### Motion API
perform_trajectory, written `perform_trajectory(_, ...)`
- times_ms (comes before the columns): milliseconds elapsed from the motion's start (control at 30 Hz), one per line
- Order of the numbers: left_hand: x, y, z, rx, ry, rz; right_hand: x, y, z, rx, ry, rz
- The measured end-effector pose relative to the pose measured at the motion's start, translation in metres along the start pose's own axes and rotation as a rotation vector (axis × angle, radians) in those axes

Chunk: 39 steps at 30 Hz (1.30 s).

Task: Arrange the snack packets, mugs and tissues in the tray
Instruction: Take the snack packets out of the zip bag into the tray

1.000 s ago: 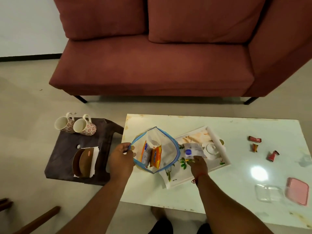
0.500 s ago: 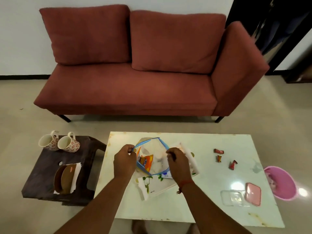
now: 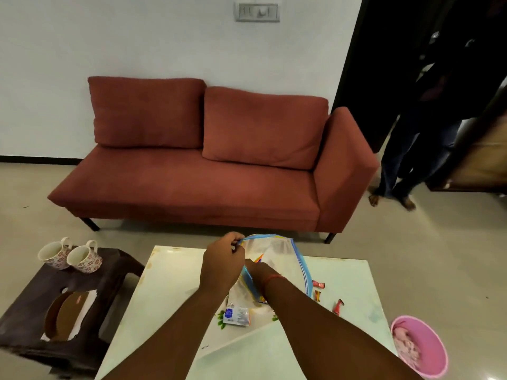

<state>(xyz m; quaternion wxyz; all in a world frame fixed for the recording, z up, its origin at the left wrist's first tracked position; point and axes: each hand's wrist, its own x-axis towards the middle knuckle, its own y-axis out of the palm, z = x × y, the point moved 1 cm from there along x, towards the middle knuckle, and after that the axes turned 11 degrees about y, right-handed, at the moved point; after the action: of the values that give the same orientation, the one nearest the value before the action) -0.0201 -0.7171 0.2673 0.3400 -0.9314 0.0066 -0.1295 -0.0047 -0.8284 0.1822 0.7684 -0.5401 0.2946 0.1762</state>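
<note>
the left hand [image 3: 222, 266] is pinching the rim of the plastic bag [image 3: 282, 259] at nine o'clock; the right hand [image 3: 253, 267] is reaching inside, its grip hidden.

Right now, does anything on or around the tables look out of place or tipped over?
Yes. The two floral mugs lie tipped on their sides on the dark side table rather than standing. Three small sweet wrappers sit scattered loose on the white table, right of the zip bag, outside the tray.

Nothing here reads clearly: the small white packet [image 3: 236, 316] on the tray [image 3: 219, 340] carries a blue label, its print too blurred to make out.
</note>
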Motion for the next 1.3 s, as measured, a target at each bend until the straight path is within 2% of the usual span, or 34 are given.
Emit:
perform_trajectory(167, 0.002, 0.006, -0.017, -0.024, 0.057, -0.021, -0.012, -0.011, -0.016, -0.028, -0.014, -0.054)
perform_trajectory(367, 0.007, 0.006, 0.002, 0.003, 0.013, -0.029, -0.023, -0.008, -0.013, 0.145, -0.113, -0.212)
perform_trajectory(533, 0.008, -0.007, 0.039, 0.047, -0.117, -0.044, -0.038, -0.009, 0.001, 0.374, -0.194, -0.369)
perform_trajectory(700, 0.007, -0.032, 0.097, 0.066, -0.315, -0.077, -0.047, -0.006, 0.013, 0.768, -0.207, -0.482)
perform_trajectory(833, 0.001, -0.061, 0.157, 0.09, -0.436, -0.126, -0.044, 0.004, 0.019, 1.148, -0.118, -0.574)
perform_trajectory(1000, -0.011, -0.096, 0.218, 0.139, -0.551, -0.122, -0.017, 0.034, 0.029, 1.384, 0.129, -0.668)
perform_trajectory(1133, -0.022, -0.117, 0.259, 0.222, -0.594, -0.062, 0.019, 0.075, 0.046, 1.297, 0.272, -0.638)
perform_trajectory(1300, -0.025, -0.141, 0.292, 0.224, -0.538, -0.015, 0.079, 0.142, 0.06, 0.761, 0.277, -0.315)
